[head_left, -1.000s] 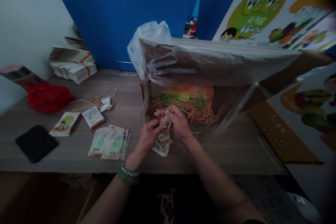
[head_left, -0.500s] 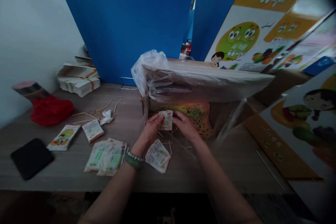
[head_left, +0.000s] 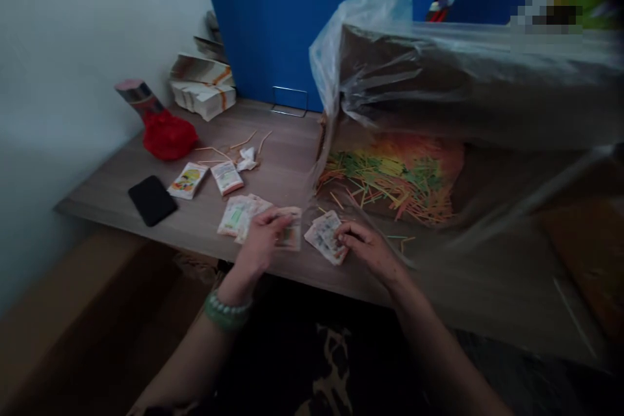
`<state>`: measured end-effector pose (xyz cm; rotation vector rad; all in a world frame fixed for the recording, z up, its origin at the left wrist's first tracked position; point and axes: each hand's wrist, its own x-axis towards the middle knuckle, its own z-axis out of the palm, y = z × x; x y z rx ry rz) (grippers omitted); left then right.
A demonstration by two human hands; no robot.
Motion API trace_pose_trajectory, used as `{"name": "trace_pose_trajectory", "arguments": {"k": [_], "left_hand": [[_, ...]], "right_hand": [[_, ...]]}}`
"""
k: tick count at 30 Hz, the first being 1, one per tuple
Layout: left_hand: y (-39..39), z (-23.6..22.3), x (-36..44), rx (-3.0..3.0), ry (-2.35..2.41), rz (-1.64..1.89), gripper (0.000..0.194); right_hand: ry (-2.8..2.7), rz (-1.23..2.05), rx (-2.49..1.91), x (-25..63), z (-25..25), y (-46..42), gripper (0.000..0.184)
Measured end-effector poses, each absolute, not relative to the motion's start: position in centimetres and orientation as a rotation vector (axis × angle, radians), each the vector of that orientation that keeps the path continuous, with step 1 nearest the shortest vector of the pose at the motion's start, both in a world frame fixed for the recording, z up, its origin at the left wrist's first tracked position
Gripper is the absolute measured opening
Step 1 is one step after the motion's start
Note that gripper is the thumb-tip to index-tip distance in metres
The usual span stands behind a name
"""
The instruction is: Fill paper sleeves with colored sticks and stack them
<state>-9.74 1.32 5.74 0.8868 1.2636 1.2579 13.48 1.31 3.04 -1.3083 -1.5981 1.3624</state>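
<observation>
A small printed packet [head_left: 292, 238] is pinched in my left hand [head_left: 262, 238], at the right edge of a pile of similar packets [head_left: 236, 216]. That hand partly covers the pile and wears beaded and green bangles. My right hand [head_left: 368, 248] has its fingers bent over the right edge of a small stack of flat packets [head_left: 322, 235], closed on the edge of one. Just beyond both hands, coloured sticks [head_left: 390, 179] in orange, green and yellow lie inside a large box lined with clear plastic [head_left: 370, 84].
To the left lie a black flat pad [head_left: 153, 200], two more packets [head_left: 188, 181], loose sticks [head_left: 244, 140] and crumpled white paper [head_left: 247, 158]. Behind them are a red bag [head_left: 169, 135] and stacked white cartons [head_left: 202, 88]. A blue panel [head_left: 273, 19] stands at the back.
My left hand has carried the packet away from the box mouth to the pile on the left. My right hand has drawn back to the flat stack. The view has swung left.
</observation>
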Motion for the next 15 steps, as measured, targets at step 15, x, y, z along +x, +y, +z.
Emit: {"name": "trace_pose_trajectory", "arguments": {"k": [15], "left_hand": [[2.8, 3.4, -14.5, 1.467, 1.775, 1.152, 0.018]], "right_hand": [[-1.826, 0.631, -2.074, 15.2, 2.4, 0.0, 0.027]]}}
